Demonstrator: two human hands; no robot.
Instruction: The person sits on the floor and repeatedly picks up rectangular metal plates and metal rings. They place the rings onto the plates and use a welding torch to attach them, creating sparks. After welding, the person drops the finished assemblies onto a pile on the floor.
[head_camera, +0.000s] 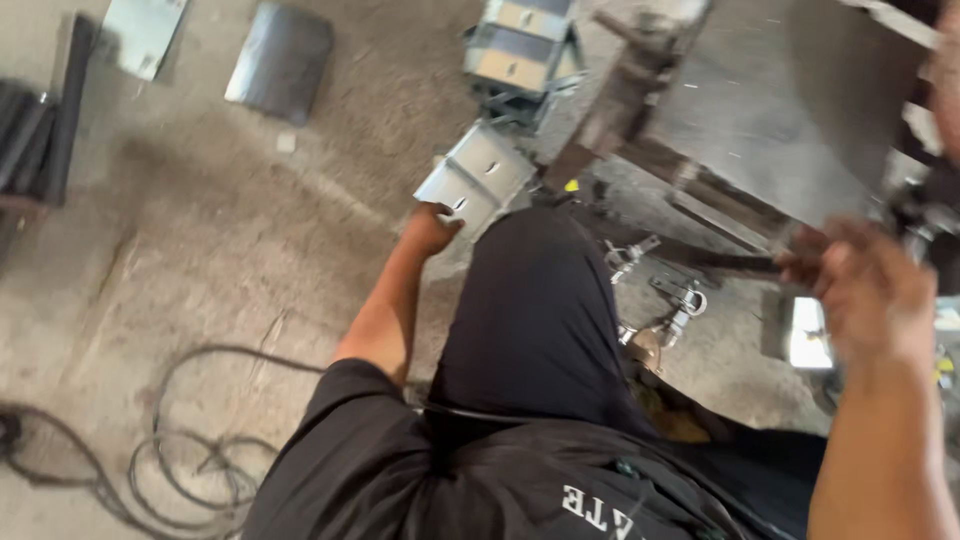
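I look down along my own body in black clothes. My left hand (430, 228) reaches down beside my leg and grips the near edge of a bent, slotted sheet-metal bracket (478, 178) just above the concrete floor. My right hand (868, 290) is raised at the right, blurred, with its fingers closed around a dark tool handle (742, 264) next to a steel work table (780, 110). What the tool is stays unclear in the blur.
More slotted brackets are stacked (525, 45) beyond the held one. Metal plates (280, 60) lie on the floor at the top left. Coiled black cables (200, 440) lie at the lower left. Clamps (670, 300) lie under the table.
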